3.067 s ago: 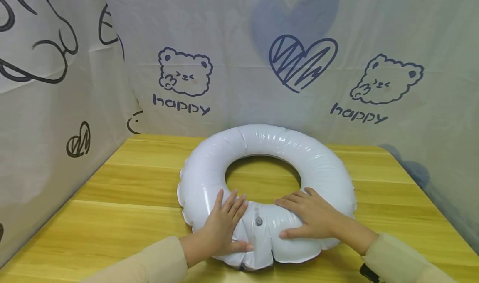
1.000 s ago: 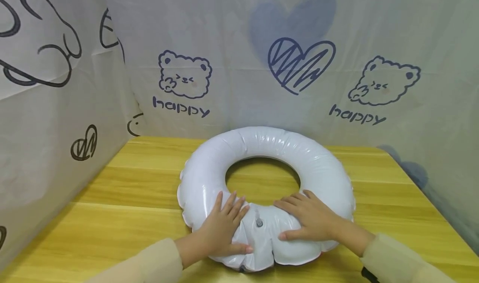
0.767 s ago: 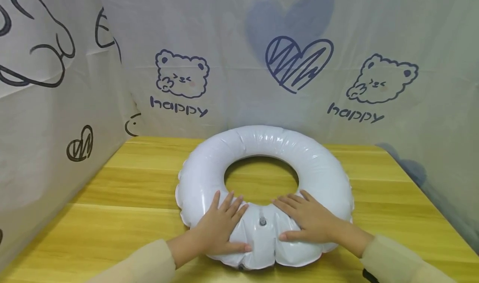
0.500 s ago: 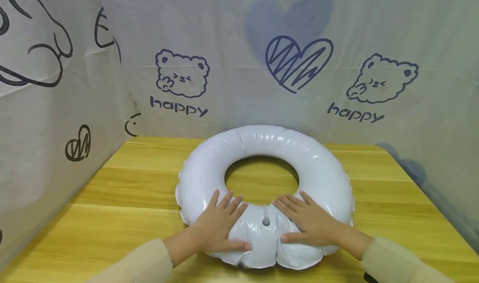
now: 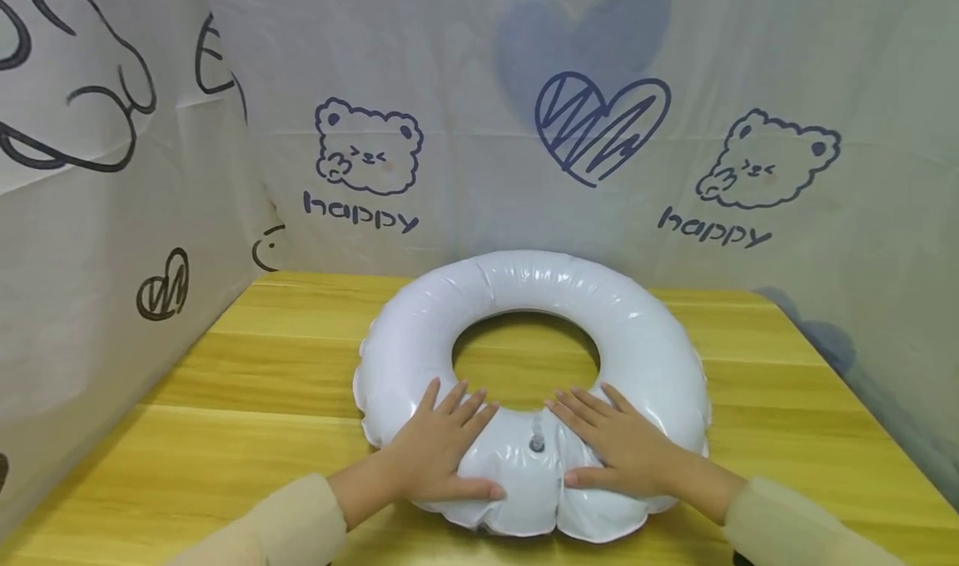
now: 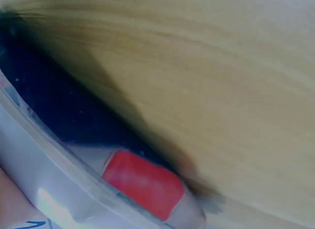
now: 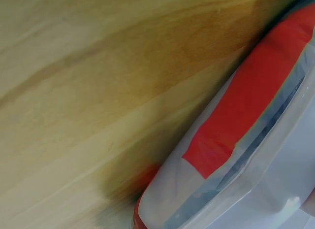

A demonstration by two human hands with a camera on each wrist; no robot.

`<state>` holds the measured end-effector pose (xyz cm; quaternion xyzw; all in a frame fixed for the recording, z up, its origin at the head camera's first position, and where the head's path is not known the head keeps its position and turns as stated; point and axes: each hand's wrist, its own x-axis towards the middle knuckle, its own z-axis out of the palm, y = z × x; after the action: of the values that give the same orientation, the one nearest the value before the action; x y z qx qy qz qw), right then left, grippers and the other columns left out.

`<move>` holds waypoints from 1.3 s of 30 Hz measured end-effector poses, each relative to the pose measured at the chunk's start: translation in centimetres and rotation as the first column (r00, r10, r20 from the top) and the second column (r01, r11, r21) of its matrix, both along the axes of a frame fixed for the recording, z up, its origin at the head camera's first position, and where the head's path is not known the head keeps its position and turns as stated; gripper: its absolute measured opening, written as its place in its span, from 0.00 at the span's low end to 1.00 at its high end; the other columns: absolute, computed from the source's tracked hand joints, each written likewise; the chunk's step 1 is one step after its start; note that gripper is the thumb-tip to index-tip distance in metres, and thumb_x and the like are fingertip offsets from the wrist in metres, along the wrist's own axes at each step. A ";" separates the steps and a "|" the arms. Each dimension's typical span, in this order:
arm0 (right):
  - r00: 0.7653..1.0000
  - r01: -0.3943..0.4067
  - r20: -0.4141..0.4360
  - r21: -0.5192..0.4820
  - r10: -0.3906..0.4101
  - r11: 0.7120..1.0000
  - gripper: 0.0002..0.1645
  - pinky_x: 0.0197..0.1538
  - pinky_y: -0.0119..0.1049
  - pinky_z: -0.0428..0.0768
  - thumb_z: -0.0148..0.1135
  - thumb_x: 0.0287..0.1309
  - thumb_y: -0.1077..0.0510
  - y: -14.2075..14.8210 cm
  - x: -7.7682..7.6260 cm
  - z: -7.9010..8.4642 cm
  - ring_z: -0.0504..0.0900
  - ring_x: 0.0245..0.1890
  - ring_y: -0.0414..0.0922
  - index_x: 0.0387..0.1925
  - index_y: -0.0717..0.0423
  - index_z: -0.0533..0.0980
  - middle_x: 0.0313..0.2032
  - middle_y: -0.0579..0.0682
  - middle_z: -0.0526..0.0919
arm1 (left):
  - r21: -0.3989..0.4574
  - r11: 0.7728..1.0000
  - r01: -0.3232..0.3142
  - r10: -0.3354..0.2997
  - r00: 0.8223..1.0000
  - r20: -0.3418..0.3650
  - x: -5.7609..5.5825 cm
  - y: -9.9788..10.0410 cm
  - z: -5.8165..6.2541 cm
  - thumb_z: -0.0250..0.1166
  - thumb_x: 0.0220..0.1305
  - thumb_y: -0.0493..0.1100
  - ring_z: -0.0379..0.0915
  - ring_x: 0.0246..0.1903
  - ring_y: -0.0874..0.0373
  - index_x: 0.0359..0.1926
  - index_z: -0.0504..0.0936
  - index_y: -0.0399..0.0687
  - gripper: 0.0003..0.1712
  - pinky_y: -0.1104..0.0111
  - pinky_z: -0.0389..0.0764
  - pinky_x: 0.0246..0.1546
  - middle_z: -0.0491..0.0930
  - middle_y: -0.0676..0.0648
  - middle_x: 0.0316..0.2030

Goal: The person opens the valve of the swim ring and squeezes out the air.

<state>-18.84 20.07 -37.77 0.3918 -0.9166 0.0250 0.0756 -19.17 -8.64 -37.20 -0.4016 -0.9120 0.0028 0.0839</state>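
Note:
A white inflatable swim ring (image 5: 408, 341) lies flat, its near side creased and scalloped along the seam. My left hand (image 5: 438, 454) rests palm down on the near left part, fingers spread toward the hole. On the near right part lies my right hand (image 5: 625, 449), fingers extended and thumb pointing inward. Between them sits a small clear valve (image 5: 536, 444), with a fold running just right of it. In the left wrist view the ring's underside (image 6: 142, 184) shows dark blue and red; in the right wrist view a red patch (image 7: 251, 96) shows beneath the seam.
The ring sits on a yellow wood-grain table (image 5: 262, 366). A pale cloth (image 5: 479, 183) printed with bears, hearts and the word "happy" hangs close behind the ring, and another printed cloth (image 5: 75, 233) hangs along the left side.
The valve and the near fold have shifted right between my hands. My left hand has slid slightly left, while my right hand stays nearly in place. The ring's far side looks unmoved.

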 end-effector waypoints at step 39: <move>0.999 -0.032 0.011 0.018 0.032 0.999 0.58 0.68 0.52 0.57 0.45 0.54 0.25 -3.6 0.8 0.9 0.56 0.69 0.56 0.69 0.65 0.50 0.70 0.59 0.54 | 0.045 0.998 0.051 -0.047 0.995 -0.093 -0.3 -1.2 0.6 0.54 0.45 0.80 0.48 0.69 0.40 0.70 0.55 0.42 0.62 0.41 0.55 0.63 0.53 0.40 0.70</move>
<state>-18.06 16.48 -36.86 0.4070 -0.9107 0.0201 0.0669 -19.44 -9.80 -36.56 -0.4213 -0.8968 -0.0021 0.1354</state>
